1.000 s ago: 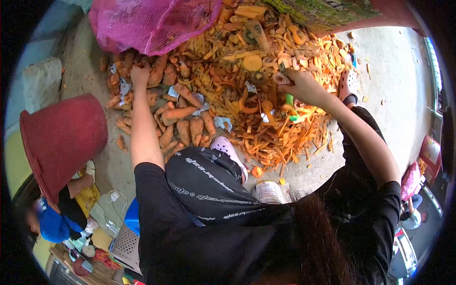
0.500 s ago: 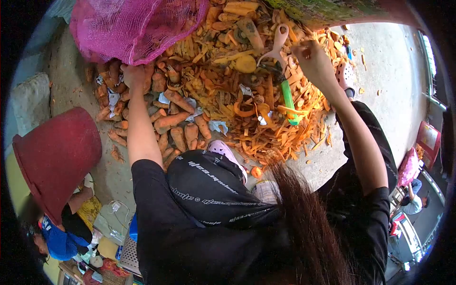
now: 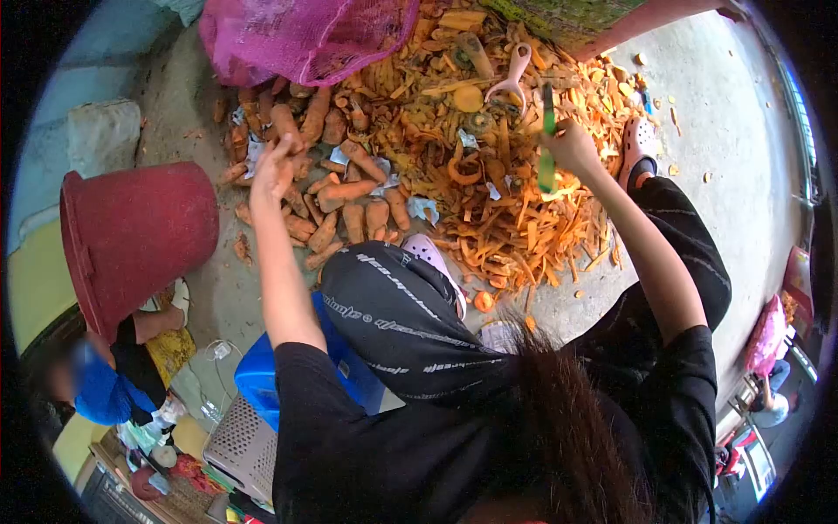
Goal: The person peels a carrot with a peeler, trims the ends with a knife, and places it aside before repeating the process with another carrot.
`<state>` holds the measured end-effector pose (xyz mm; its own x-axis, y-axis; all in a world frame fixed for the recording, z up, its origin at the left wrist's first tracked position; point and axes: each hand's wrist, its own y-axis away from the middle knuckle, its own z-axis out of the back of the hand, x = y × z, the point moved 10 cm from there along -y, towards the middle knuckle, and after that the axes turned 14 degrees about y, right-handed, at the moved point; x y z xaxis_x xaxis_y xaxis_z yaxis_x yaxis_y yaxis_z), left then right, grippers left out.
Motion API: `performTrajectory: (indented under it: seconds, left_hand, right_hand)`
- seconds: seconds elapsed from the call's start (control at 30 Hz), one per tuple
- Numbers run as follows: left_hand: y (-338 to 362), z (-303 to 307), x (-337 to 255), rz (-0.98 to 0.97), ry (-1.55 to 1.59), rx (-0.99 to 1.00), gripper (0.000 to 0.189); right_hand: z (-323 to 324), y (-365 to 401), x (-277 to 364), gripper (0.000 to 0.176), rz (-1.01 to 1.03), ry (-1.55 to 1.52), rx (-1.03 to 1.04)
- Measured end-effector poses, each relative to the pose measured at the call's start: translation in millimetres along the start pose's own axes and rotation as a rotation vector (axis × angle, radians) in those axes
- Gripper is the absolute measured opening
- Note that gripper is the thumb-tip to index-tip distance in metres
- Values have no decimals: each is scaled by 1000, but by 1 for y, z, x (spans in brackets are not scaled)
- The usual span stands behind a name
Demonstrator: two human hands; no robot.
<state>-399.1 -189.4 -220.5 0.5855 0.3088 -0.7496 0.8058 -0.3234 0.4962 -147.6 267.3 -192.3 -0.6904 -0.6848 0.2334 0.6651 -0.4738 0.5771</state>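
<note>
My left hand point(image 3: 272, 173) is closed around the lower end of a thick carrot point(image 3: 286, 124), above a heap of unpeeled carrots point(image 3: 353, 218) on the floor. My right hand point(image 3: 573, 150) grips a green-handled knife point(image 3: 547, 170), held upright over the pile of orange peelings point(image 3: 497, 249). The blade is partly blurred. A pale pink peeler point(image 3: 517, 70) lies on the peelings just beyond the knife. Scraps of pale paper point(image 3: 423, 210) are mixed among the carrots.
A pink mesh sack point(image 3: 305, 39) lies behind the carrots. At left is a dark red tub point(image 3: 144, 236) on its side, with a seated person point(image 3: 109, 384) below it. A blue stool point(image 3: 262, 375) and a grey perforated crate point(image 3: 249, 441) are beside me.
My right hand has picked up the green-handled knife from the peelings. My left hand has drawn back from the sack's edge and now has a carrot. The view has shifted somewhat.
</note>
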Motion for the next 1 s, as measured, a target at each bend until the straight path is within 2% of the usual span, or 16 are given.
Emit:
performTrajectory:
  seconds: [0.1,0.2,0.23,0.3,0.37,0.43,0.47,0.5,0.57,0.67,0.7,0.77,0.83,0.9,0.93,1.0]
  left_hand:
    - [48,-70,-4,-52,173,288,38]
    - [89,-132,-13,-2,344,304,38]
    - [102,-149,-22,-46,242,318,38]
    - [125,-184,-39,-134,43,351,38]
    - [156,-223,-61,-329,-249,332,36]
    - [198,-261,-81,-554,-596,278,35]
    - [220,-284,-81,-593,-549,297,45]
    - [230,-290,-79,-676,-628,236,46]
    - [254,-312,-60,-748,-637,245,44]
    - [272,-341,-14,-545,-599,269,36]
    - [274,-345,-1,-552,-551,266,30]
    - [262,-343,21,-766,-686,259,28]
    - [259,-343,37,-678,-630,258,28]
    - [261,-342,48,-670,-690,235,28]
    - [261,-341,49,-799,-713,257,26]
    - [252,-338,57,-734,-668,246,26]
  right_hand:
    - [43,3,-5,48,-8,-239,-327]
    - [89,16,15,42,199,-338,-564]
    - [100,27,25,40,301,-430,-620]
    - [116,53,41,40,354,-423,-524]
    - [134,76,50,40,337,-409,-551]
    - [135,108,58,45,315,-500,-387]
    - [150,128,65,41,498,-487,-596]
    - [150,142,70,40,535,-533,-486]
    - [152,183,77,38,599,-610,-268]
    - [149,209,75,39,831,-785,-209]
    - [145,207,66,32,774,-723,-254]
    - [127,204,57,31,627,-690,-48]
    - [128,206,49,52,547,-463,-323]
    - [128,224,61,64,600,-81,-440]
    - [124,227,65,74,598,-50,-472]
    - [124,235,73,77,637,19,-520]
